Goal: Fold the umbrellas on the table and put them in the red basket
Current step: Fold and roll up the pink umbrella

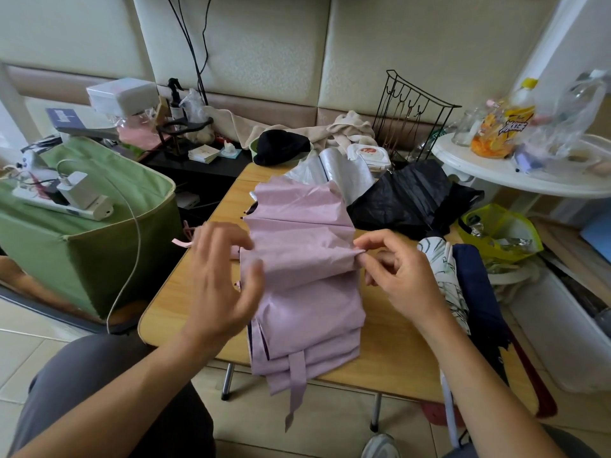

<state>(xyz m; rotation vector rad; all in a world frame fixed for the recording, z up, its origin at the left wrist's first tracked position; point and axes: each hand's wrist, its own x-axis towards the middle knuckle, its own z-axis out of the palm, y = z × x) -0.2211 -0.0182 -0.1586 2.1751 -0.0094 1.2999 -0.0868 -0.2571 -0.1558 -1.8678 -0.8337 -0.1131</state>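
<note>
Pink umbrella [302, 259] lying collapsed on the wooden table [393, 352], right hand [401, 276] pinching a fold at its right edge, left hand [220, 279] fingers spread loosely at its left edge.

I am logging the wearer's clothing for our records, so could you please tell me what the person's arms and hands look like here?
Both forearms are bare, with no sleeves reaching into view. The left hand and right hand wear no gloves, and no rings, watch or bracelet show. No markings or cables are on either arm. Dark grey trousers cover the lap below the left arm.
</note>
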